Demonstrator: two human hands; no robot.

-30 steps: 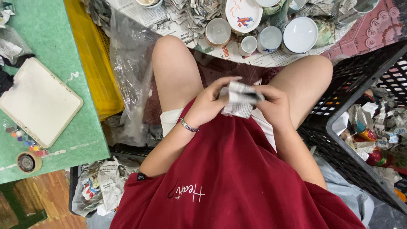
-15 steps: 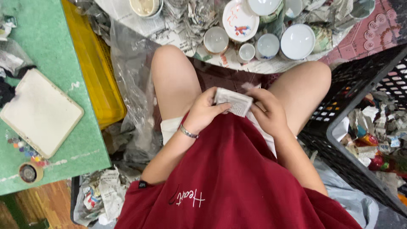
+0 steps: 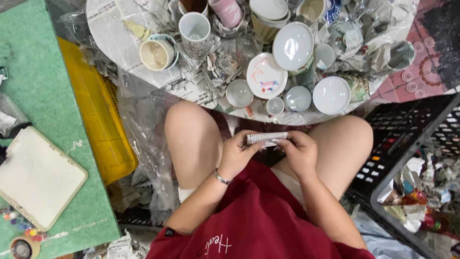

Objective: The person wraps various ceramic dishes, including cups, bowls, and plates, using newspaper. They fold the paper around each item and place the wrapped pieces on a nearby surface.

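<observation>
Two hands meet over the person's lap, just above the hem of a dark red shirt (image 3: 249, 216). The left hand (image 3: 237, 154), with a thin bracelet (image 3: 222, 178) at the wrist, curls its fingers around the left end of a small flat bundle wrapped in newspaper (image 3: 266, 137). The right hand (image 3: 299, 152) pinches the bundle's right end between thumb and fingertips. The bundle lies level between the two bare knees, held clear of the lap.

Just beyond the knees is a low round surface covered in newspaper (image 3: 115, 33) and crowded with crockery. Nearest the hands stand a small white cup (image 3: 275, 106), a white bowl (image 3: 239, 93), a pale blue bowl (image 3: 298, 98) and a larger white bowl (image 3: 331, 94). Behind them lies a painted plate (image 3: 266, 76), and farther back a cream cup (image 3: 155, 53) and a tall white mug (image 3: 194, 29).

To the person's left a yellow crate (image 3: 98, 120) sits beside a green table (image 3: 33, 86) carrying a white tray (image 3: 36, 175). To the right a black crate (image 3: 407, 139) holds crumpled paper.
</observation>
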